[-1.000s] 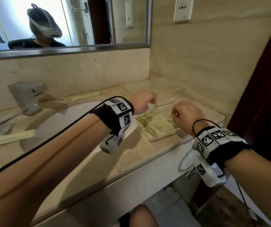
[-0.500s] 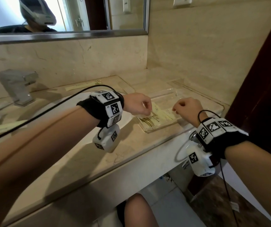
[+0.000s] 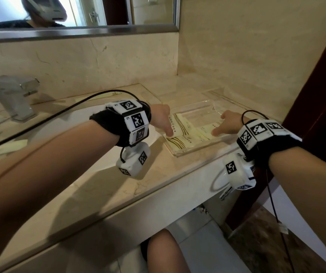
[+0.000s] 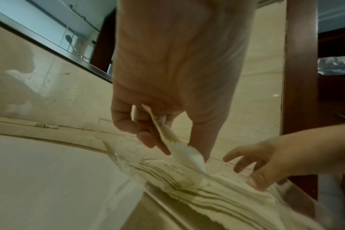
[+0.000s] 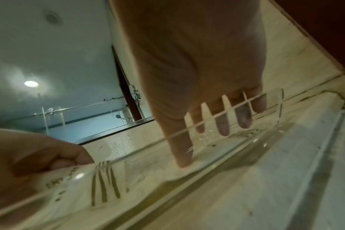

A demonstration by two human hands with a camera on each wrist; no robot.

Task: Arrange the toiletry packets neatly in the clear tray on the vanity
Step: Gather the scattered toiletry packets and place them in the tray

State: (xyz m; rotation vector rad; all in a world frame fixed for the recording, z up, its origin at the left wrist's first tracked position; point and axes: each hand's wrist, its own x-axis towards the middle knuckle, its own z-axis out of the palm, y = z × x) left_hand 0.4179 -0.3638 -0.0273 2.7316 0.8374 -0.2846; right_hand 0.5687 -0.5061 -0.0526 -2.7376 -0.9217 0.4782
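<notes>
The clear tray (image 3: 195, 149) sits on the tabletop (image 3: 118, 186) beside the sink (image 3: 83, 123). Pale packets (image 3: 187, 138) with brown stripes lie flat inside it. The left hand (image 3: 163, 120) has its grip closed on one packet (image 4: 173, 140), pinching it between thumb and fingers and tipping it up. The right hand (image 3: 228, 124) has its grip open, fingers spread, with the thumb (image 5: 182, 155) pressing down on the packets in the tray.

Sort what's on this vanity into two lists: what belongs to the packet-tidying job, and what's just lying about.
Part of the job:
- clear tray
- toiletry packets in the tray
- packet pinched by the left hand
- right hand, thumb pressing on the packets

Lying about:
- faucet
- long thin packet behind the basin
- mirror
</notes>
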